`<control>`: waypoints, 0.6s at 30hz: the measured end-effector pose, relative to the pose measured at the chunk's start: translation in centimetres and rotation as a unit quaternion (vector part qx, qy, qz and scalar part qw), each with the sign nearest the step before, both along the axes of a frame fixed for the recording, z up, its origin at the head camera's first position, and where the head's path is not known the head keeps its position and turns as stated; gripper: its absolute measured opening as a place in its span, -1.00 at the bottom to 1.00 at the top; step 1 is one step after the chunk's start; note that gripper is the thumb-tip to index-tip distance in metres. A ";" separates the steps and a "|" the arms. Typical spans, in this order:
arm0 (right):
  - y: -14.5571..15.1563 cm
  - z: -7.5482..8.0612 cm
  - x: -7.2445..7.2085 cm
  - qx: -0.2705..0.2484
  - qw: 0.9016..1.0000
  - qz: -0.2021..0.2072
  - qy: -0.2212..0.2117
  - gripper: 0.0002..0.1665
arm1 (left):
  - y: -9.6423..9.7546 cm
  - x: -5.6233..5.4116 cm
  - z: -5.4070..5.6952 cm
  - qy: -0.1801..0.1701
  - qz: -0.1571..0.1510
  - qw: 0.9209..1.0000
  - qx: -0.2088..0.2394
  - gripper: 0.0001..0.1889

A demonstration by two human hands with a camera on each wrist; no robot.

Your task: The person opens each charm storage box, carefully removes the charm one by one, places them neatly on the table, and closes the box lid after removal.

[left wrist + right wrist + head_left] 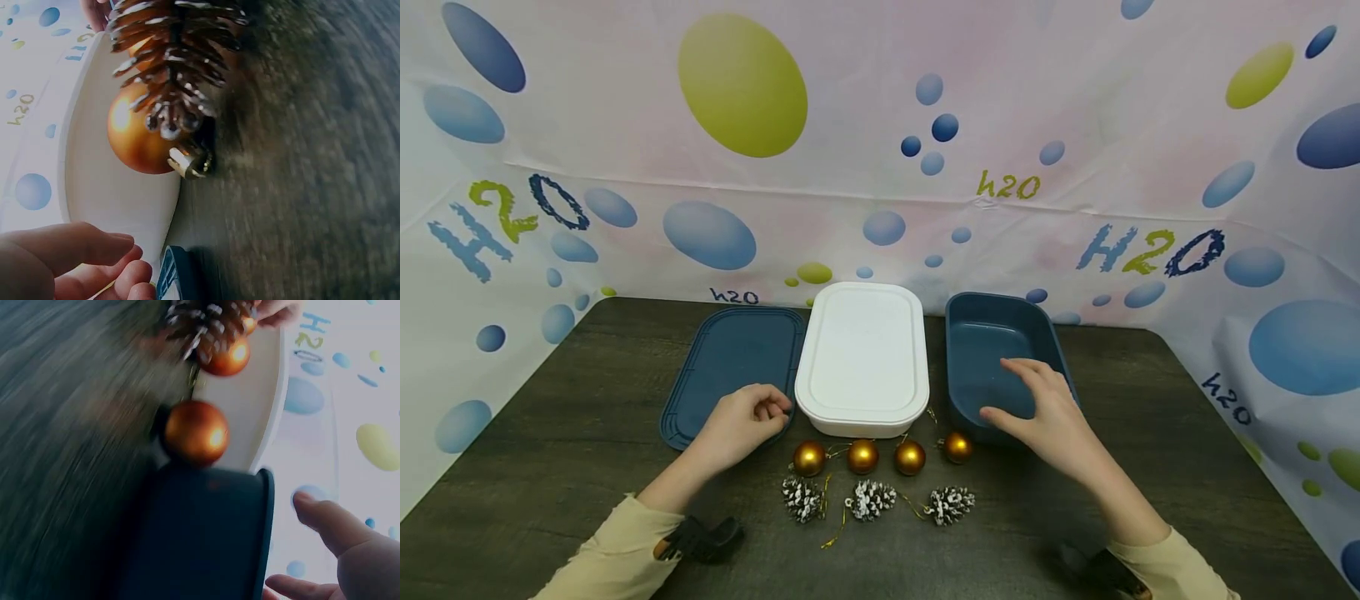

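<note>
A flat dark blue lid lies at the left. My left hand hovers over its right edge, fingers loosely curled with nothing visible in them. In the middle stands a white box with its white lid on. To its right is an open dark blue container, with no contents visible. My right hand is above that container's near right side, thumb and fingers spread apart, holding nothing. Several gold ball ornaments sit in a row before the white box. Three frosted pine cones lie nearer.
The dark wood-grain table carries everything. A patterned sheet with bubbles and lettering hangs behind it and along its sides. Thin gold strings trail from the ornaments and cones. Dark straps are worn at both wrists.
</note>
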State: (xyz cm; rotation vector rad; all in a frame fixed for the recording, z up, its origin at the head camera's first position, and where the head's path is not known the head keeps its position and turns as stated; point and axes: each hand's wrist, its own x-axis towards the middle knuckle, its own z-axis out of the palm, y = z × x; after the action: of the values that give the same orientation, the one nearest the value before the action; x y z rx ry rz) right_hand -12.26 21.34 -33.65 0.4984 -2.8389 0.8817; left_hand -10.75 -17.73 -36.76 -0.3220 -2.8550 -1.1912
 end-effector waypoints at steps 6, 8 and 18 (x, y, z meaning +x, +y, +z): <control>2.3 -0.1 0.3 0.013 0.999 -0.032 0.001 0.04 | 0.1 0.0 -0.3 0.008 -0.003 1.000 -0.021 -0.92; 3.0 -0.1 0.4 0.017 0.999 -0.037 -0.002 0.08 | 0.1 0.0 -0.4 0.010 -0.006 1.000 -0.026 -0.92; 5.3 -1.1 0.3 0.030 0.998 -0.061 -0.018 0.29 | 0.2 0.0 -0.8 0.021 -0.014 0.998 -0.051 -0.89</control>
State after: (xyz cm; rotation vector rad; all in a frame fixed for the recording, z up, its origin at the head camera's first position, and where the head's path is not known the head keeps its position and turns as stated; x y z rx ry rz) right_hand -12.01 26.62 -34.72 0.3154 -2.9004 0.7936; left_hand -10.77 -17.53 -37.57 -0.3867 -2.8897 -1.0308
